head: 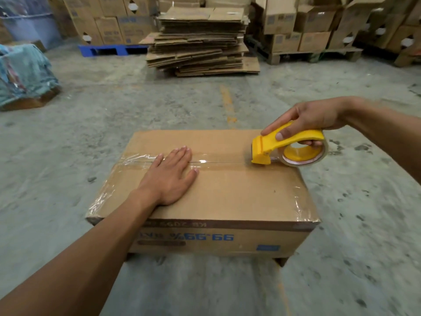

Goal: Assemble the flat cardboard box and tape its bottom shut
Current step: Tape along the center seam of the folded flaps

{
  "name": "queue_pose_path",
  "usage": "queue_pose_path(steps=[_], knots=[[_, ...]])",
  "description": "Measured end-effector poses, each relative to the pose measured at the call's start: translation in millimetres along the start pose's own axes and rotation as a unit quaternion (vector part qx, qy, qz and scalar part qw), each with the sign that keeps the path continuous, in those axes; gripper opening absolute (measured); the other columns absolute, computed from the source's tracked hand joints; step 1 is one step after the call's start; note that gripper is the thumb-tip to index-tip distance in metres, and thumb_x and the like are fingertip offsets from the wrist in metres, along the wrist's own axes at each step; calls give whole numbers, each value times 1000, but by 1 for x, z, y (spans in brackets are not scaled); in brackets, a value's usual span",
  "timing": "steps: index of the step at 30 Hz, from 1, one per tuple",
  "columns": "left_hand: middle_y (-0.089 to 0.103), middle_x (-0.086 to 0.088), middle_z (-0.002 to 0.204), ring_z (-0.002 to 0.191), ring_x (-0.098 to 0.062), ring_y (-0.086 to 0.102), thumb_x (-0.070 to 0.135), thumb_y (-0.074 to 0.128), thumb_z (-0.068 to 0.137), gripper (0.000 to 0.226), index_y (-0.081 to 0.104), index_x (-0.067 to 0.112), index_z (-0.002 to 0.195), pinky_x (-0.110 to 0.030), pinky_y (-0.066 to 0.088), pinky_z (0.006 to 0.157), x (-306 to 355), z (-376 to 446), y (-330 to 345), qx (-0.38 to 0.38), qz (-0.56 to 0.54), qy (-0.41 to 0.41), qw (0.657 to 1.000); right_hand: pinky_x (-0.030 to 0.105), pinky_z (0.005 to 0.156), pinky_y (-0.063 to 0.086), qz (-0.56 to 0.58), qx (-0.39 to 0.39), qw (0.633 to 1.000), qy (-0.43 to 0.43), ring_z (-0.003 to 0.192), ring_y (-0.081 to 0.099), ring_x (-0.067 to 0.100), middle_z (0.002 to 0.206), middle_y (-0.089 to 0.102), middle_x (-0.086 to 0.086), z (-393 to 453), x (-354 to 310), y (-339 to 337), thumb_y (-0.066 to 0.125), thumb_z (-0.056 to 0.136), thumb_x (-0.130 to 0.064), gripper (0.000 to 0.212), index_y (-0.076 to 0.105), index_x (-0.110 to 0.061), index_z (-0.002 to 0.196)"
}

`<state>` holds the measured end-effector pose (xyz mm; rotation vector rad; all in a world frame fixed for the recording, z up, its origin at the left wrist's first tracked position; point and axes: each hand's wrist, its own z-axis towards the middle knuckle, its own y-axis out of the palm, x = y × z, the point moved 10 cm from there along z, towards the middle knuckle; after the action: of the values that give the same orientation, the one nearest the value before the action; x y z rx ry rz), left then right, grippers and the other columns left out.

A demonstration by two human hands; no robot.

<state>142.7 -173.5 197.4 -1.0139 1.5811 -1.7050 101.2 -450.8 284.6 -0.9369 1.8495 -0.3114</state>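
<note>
Far left: a plastic-wrapped teal bundle (24, 74) on the concrete floor (102, 106), and behind it a blue pallet (109, 50) under stacked printed cartons (109, 21).

Moving in: left hand (169, 176) flat on the cardboard box (227, 197), fingers straight and spread, palm down, gripping nothing, just pressing on the upturned face near the middle seam. Fingertips lying right over the clear tape (141, 163), shiny and wrinkled, running along that seam from the left edge.

Centre: box sitting on the floor right in front, flaps folded shut, blue print on the near side reading upside down. Beyond it, well apart, a tall pile of flattened cardboard (200, 42).

Over to the right: yellow tape dispenser (289, 145) touching down at the far right end of the seam, roll hanging just past the box edge. Right hand (307, 119) wrapped round its handle, forefinger stretched along the top, thumb pressed on the side.

Far right: more cartons on a wooden pallet (314, 54).
</note>
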Motion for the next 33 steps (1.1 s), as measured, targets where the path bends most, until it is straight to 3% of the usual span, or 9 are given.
queue_pose_path(steps=[2, 4, 7, 9, 13, 18, 21, 27, 33], knots=[[-2, 10, 165, 150, -6, -4, 53, 19, 101, 66, 3, 24, 158, -39, -3, 122, 1, 0, 0, -10, 3, -9, 1000, 27, 39, 50, -28, -1, 999, -15, 62, 54, 35, 99, 70, 29, 7, -3, 5, 76, 78, -28, 37, 73, -37, 114], [-4, 7, 165, 151, -9, -5, 50, 21, 100, 67, 2, 23, 158, -43, -4, 122, 3, 2, 1, -26, 2, -39, 999, 24, 35, 48, -30, 1, 999, -17, 61, 52, 35, 106, 66, 35, 11, -3, 6, 76, 80, -25, 34, 74, -35, 113], [-9, -2, 165, 152, -21, -10, 44, 25, 98, 69, 0, 19, 157, -48, -7, 120, 27, 7, -2, -32, -11, -57, 998, 23, 34, 47, -17, -8, 1000, -17, 46, 51, 24, 92, 65, 37, 11, -2, 7, 75, 83, -21, 34, 73, -30, 116], [-10, -4, 165, 151, -23, -11, 41, 28, 99, 70, -1, 17, 157, -49, -7, 120, 67, 16, -8, -14, -17, -8, 1000, 23, 35, 47, -9, -14, 1000, -16, 43, 51, 20, 82, 66, 25, 11, -1, 7, 75, 83, -20, 36, 73, -29, 117], [-8, -1, 166, 152, -19, -10, 37, 22, 101, 65, -2, 15, 157, -48, -7, 121, 129, 34, -2, -10, -40, 57, 998, 25, 38, 50, -9, -27, 1000, -12, 43, 53, 19, 86, 67, 22, 12, -1, 9, 74, 83, -22, 40, 70, -30, 121], [-5, 3, 166, 151, -11, -7, 39, 14, 99, 64, 1, 17, 158, -46, -5, 121, 129, 38, 22, -10, -1, 38, 999, 32, 51, 58, 23, -73, 997, 29, 55, 61, 28, 92, 62, 31, 15, 9, 14, 72, 86, -21, 43, 65, -31, 127], [-4, 5, 166, 151, -9, -6, 40, 15, 99, 64, 2, 18, 158, -44, -5, 122, 130, 37, 20, 0, -11, 41, 999, 29, 46, 55, 4, -104, 994, 31, 56, 56, 25, 99, 62, 27, 20, 9, 16, 72, 86, -24, 44, 64, -34, 128], [-5, 8, 165, 151, -8, -6, 42, 16, 99, 64, 0, 22, 158, -43, -4, 122, 128, 36, 20, 4, -24, 40, 999, 29, 46, 53, 22, -106, 994, 30, 58, 52, 25, 94, 54, 24, 14, 13, 6, 71, 86, -27, 44, 63, -37, 128], [-4, 8, 165, 151, -7, -5, 43, 16, 99, 64, 0, 24, 158, -41, -4, 122, 126, 37, 21, 8, -22, 41, 999, 28, 45, 53, 27, -94, 995, 36, 49, 56, 19, 84, 60, 21, 1, 25, -2, 71, 81, -27, 51, 62, -34, 131]])
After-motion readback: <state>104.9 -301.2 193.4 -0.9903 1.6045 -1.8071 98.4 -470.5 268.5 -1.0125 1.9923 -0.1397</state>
